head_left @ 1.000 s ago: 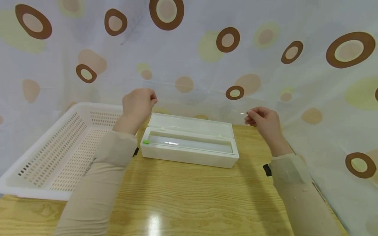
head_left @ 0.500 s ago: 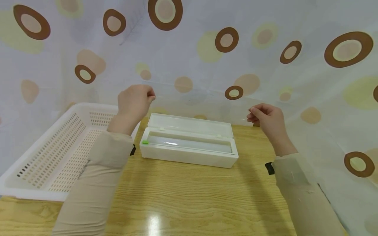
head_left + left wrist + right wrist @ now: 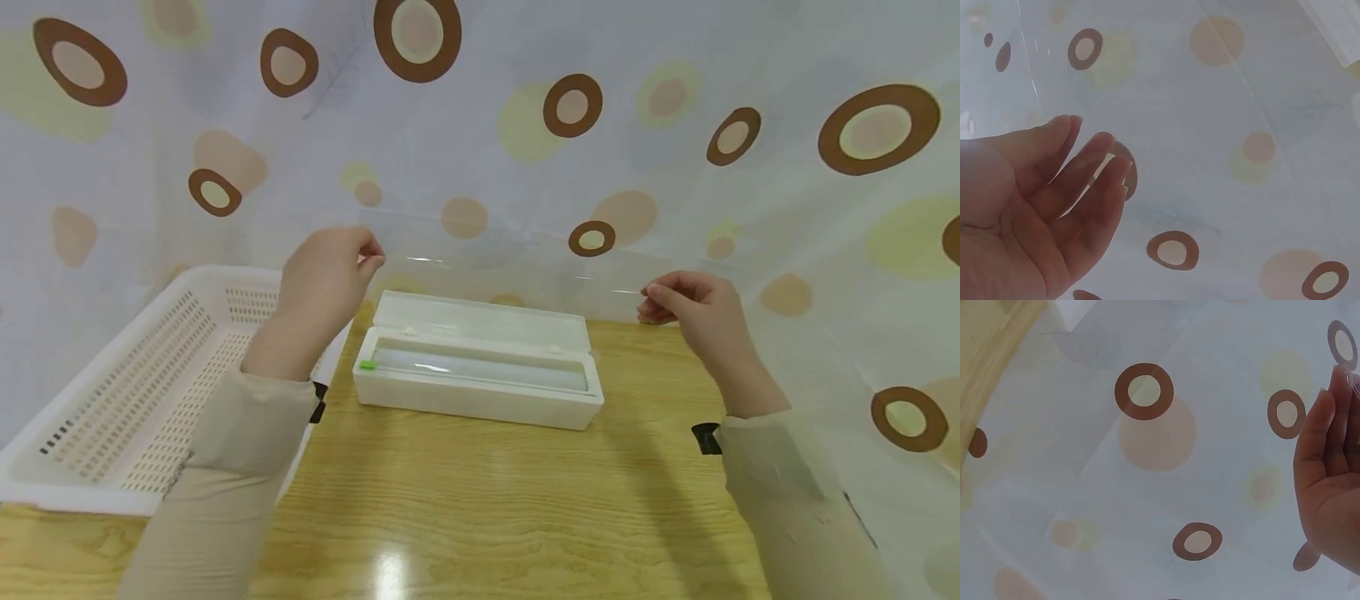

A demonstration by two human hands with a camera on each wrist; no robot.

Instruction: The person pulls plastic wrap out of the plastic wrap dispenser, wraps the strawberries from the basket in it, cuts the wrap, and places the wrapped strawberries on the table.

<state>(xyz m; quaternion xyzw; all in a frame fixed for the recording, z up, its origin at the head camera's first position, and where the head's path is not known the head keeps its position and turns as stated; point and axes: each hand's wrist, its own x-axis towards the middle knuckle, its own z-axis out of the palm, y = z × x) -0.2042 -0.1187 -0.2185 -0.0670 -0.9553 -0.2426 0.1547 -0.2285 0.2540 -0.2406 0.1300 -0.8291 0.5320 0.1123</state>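
A sheet of clear cling film [image 3: 427, 260] stretches between both hands, showing only as thin glints. My left hand [image 3: 327, 275] pinches its left end between thumb and forefinger. At the other end, my right hand [image 3: 697, 312] pinches the film with its fingertips. In the left wrist view, a bright film edge [image 3: 1034, 84] runs up from the left thumb and forefinger. Below and between the hands stands a white cling film dispenser [image 3: 476, 402], its lid [image 3: 483, 321] tipped back. Inside lies a pale roll [image 3: 480, 370]; a green slider [image 3: 367, 365] sits at the left end.
A white perforated plastic basket [image 3: 97, 500] stands at the left, partly behind the left forearm. The wooden table [image 3: 480, 500] reaches toward the front. Behind and to the right hangs a curtain [image 3: 480, 150] with brown ring patterns.
Both hands have drifted apart, the left hand to the left and the right hand to the right, still pinching the film. The dispenser and basket stay in place.
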